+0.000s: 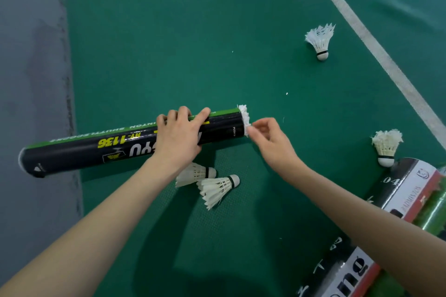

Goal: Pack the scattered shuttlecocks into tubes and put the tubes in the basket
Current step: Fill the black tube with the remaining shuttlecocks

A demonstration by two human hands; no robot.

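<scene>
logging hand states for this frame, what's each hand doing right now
Left hand: grips the black tube.
Right hand: pinches the feathers of the shuttlecock poking out of the tube's end.

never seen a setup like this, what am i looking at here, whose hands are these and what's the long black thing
There is no machine here: one camera worn on a person's head looks down at their own bare hands. The left hand grips a long black tube over a green court floor. The right hand pinches the feathers of a shuttlecock sticking out of the tube's open end. Four loose shuttlecocks lie on the floor, and more tubes show at lower right.
</scene>
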